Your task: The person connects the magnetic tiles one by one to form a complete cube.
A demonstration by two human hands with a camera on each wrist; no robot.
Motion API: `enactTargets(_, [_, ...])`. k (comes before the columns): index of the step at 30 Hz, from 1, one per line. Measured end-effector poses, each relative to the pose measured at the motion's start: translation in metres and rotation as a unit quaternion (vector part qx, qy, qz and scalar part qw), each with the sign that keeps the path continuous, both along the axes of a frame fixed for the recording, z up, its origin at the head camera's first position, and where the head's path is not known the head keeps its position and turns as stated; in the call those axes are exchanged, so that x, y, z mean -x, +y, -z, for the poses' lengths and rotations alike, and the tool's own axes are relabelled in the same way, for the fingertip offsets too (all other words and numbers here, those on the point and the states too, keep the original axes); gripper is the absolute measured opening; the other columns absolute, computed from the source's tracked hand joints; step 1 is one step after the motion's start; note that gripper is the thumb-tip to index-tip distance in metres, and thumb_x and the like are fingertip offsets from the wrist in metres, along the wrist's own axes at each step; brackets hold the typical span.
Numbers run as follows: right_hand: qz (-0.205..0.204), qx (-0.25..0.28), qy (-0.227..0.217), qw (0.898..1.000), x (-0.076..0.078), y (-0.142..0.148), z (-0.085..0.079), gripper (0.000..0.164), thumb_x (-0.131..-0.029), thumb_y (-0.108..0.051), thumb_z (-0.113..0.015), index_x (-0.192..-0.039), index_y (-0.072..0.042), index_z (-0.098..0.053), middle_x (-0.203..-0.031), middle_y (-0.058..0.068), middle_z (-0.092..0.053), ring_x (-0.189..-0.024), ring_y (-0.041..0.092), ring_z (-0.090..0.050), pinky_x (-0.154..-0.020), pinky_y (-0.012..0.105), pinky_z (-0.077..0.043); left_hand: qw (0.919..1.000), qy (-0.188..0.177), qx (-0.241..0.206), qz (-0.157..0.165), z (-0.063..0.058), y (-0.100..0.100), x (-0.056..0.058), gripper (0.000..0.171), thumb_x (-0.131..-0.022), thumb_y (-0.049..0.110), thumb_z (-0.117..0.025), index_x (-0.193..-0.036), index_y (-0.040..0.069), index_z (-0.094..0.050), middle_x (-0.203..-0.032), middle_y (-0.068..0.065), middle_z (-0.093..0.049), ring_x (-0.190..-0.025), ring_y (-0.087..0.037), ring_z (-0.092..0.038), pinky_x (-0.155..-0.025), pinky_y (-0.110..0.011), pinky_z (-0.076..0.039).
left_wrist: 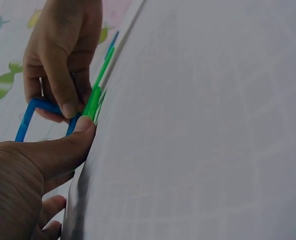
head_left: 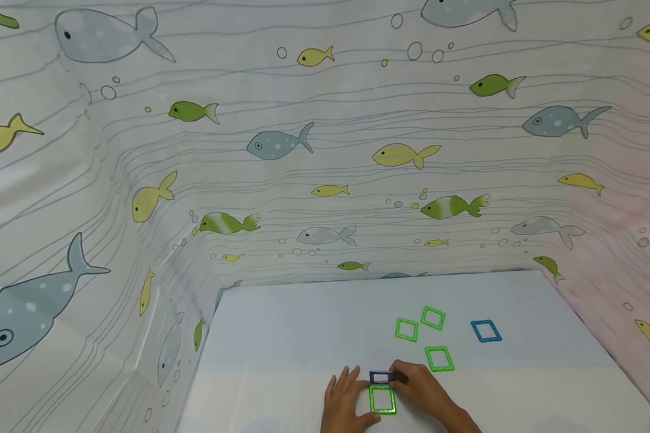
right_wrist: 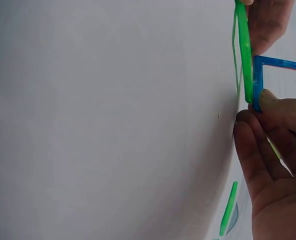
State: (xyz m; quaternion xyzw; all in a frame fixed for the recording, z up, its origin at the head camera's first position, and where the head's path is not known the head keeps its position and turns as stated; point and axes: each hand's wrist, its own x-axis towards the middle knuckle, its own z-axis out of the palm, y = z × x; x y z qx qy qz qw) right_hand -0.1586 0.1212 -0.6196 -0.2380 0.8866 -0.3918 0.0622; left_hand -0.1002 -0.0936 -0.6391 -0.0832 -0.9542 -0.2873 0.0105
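Note:
My right hand (head_left: 421, 388) pinches a blue square magnetic tile (head_left: 381, 372), an open frame, between thumb and fingers. The blue tile (right_wrist: 283, 63) stands upright along the far edge of a green square magnetic tile (head_left: 382, 413), which lies on the white table. At the left of the green tile is my left hand (head_left: 343, 400), its thumb at the near edge and index finger by the far left corner. In the left wrist view, the left thumb (left_wrist: 83, 125) holds the end of the green tile, right beside the blue one.
Beyond the right hand lie three more green square tiles, one (head_left: 439, 369) nearer and two (head_left: 407, 338) farther back. A blue tile (head_left: 486, 340) lies to their right. Behind the white table (head_left: 281, 325) hangs a fish-patterned sheet (head_left: 352, 108).

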Motion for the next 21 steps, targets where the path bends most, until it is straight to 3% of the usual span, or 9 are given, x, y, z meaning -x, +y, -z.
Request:
enactTargets(13, [-0.016,0.012,0.02,1.0,-0.0018,-0.0013,0.0036,0.009,-0.084,-0.018,-0.067,-0.089,-0.023,-0.062,-0.081,-0.015,-0.064,-0.068,-0.005,-0.051,-0.061,0.018,-0.045,0.9996,-0.023,-0.005,-0.013,-0.0052,0.003,-0.0008,0.059,-0.061,0.049,-0.079,-0.113,0.032,-0.058,-0.142,0.001,-0.046,-0.136,-0.028,-0.034,-0.109,-0.056,-0.017])
enactTargets(21, [-0.017,-0.001,0.016,1.0,-0.0032,-0.0042,0.0009,0.008,-0.084,-0.019,-0.067,-0.09,-0.022,-0.062,-0.081,-0.015,-0.063,-0.067,-0.005,-0.05,-0.06,0.018,-0.043,0.9997,-0.011,0.002,-0.024,-0.0022,0.0031,-0.0006,0.058,-0.059,0.051,-0.079,-0.109,0.031,-0.059,-0.141,0.0,-0.047,-0.135,-0.028,-0.036,-0.109,-0.055,-0.02])
